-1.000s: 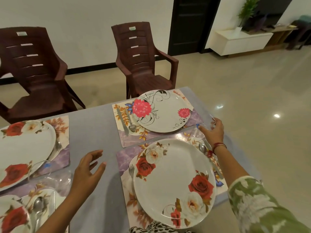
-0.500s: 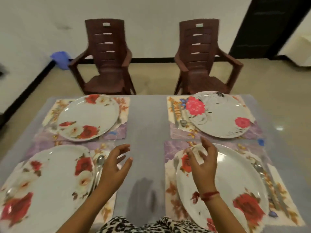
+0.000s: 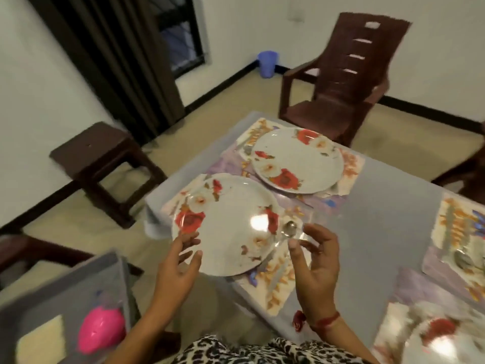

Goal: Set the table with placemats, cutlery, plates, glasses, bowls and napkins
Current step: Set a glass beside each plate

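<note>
My right hand (image 3: 312,261) pinches a clear glass (image 3: 306,231), just past my fingertips at 12 o'clock, its axis too blurred to tell. My left hand (image 3: 178,269) is loose and empty.

Grey rectangular table (image 3: 380,232), as found:

1. The near white round floral plate (image 3: 223,232) rests on a near floral-printed rectangular placemat (image 3: 278,285). A steel spoon (image 3: 288,229) lies on that mat at the plate's 3 o'clock, just beside the rim.
2. At the near plate's 1 o'clock, a far white round floral plate (image 3: 296,158) rests on a far floral-printed placemat (image 3: 351,164).
3. At the table's 3 o'clock lies a third floral placemat (image 3: 456,227).
4. At its 5 o'clock sits a blurred third floral plate (image 3: 441,340).

Off the table:

- A brown slatted plastic armchair (image 3: 341,82) stands at 12 o'clock, behind the far plate.
- A blue plastic bin (image 3: 267,63) stands at 11 o'clock, against the wall.
- A dark brown square stool (image 3: 105,164) stands at 9 o'clock.
- A second grey surface (image 3: 65,298) at 7 o'clock carries a pink rounded plastic object (image 3: 101,329).
</note>
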